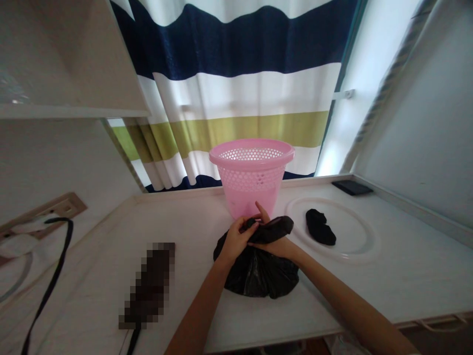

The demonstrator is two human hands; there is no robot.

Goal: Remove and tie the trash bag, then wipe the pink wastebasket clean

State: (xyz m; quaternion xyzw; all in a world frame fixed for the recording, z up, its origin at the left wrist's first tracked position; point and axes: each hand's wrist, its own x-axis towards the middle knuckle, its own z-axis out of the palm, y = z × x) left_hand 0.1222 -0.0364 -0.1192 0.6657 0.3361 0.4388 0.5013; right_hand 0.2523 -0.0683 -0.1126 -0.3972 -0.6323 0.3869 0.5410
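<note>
A black plastic bag [260, 276] rests on the white tabletop in front of me, its lower part bulging and its neck gathered upward. My left hand [235, 240] is closed on the gathered neck, thumb and fingers pinching the plastic. From the other side, my right hand [277, 247] grips the same neck, with one finger sticking up. A twisted end of the bag folds over toward the right and covers part of the right hand. Just beyond the hands stands a pink perforated plastic basket [254, 180], upright.
To the right, a crumpled black item [320, 228] lies inside a white round ring or lid [356, 241]. A dark flat object [352, 187] sits in the back right corner. On the left are a pixelated dark object [150, 286], a black cable [55, 281] and a wall socket [68, 204].
</note>
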